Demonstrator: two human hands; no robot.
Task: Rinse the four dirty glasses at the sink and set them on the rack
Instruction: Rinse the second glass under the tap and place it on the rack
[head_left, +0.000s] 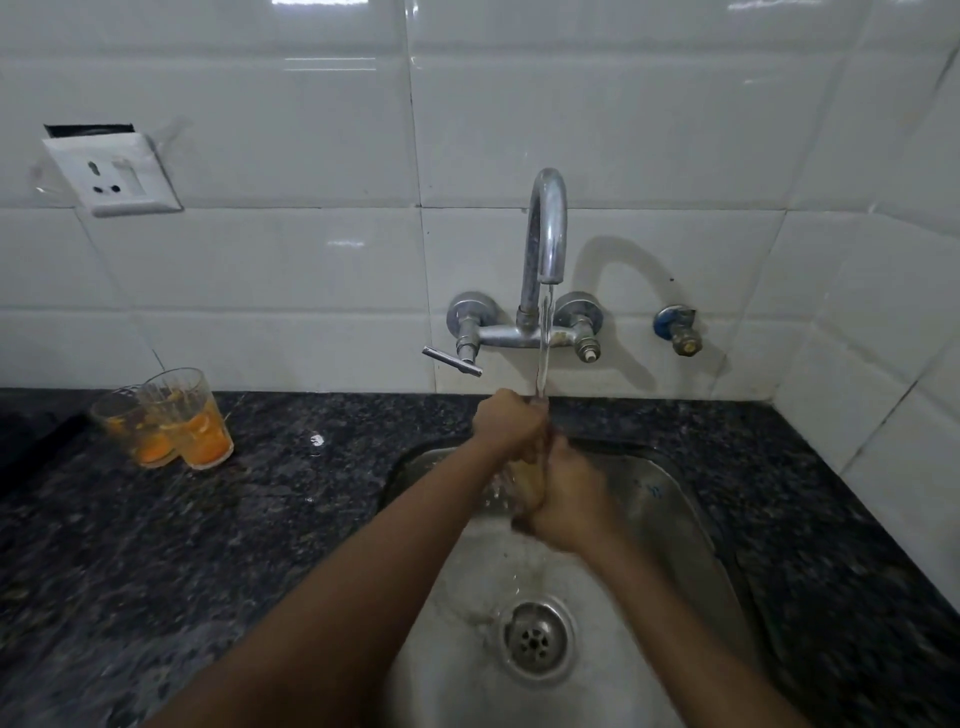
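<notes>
Both my hands are over the steel sink (670, 499), under the running tap (548, 228). My right hand (563, 506) grips a glass (524, 480) with orange residue from below. My left hand (509, 423) is curled over the glass's upper end, where the water stream lands. Most of the glass is hidden by the hands. Two dirty glasses stand on the counter at the left, touching: the front one (189, 418) and the one behind it (130, 428), both smeared with orange. No rack is in view.
The sink has a round drain (536, 638) at its bottom. A dark granite counter (291, 519) surrounds the sink. On the white tiled wall sit a tap lever (452, 361), a small blue valve (678, 330) and a loose socket plate (111, 174).
</notes>
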